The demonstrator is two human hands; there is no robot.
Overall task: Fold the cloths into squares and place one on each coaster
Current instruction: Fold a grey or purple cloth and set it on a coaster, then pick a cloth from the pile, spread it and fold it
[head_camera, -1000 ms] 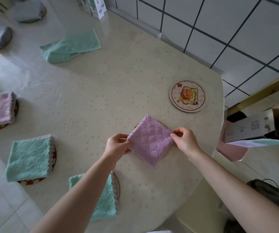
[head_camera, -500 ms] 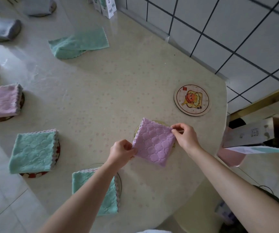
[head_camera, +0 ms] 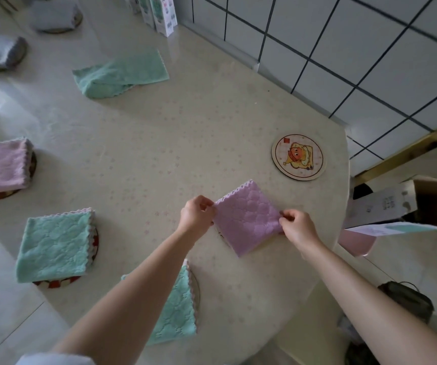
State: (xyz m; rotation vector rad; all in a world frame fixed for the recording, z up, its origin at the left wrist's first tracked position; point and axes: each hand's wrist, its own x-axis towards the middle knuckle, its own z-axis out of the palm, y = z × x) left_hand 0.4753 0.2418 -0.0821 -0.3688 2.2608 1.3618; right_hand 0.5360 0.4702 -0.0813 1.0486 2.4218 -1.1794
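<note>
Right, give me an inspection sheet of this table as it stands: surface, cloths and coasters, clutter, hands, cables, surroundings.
Surface: pale speckled tabletop, glossy.
Job's things: folded purple quilted cloth over a mostly hidden coaster; round cartoon-print coaster bare; unfolded mint green cloth loose at the far side; folded mint green cloth, second mint green square and folded pink cloth, each on a coaster.
Clutter: printed white cartons at the far edge.
Hands: left hand and right hand each pinch a corner of the purple cloth.
Cables: nothing seen.
Surroundings: white tiled wall; open cardboard box beside the table.
</note>
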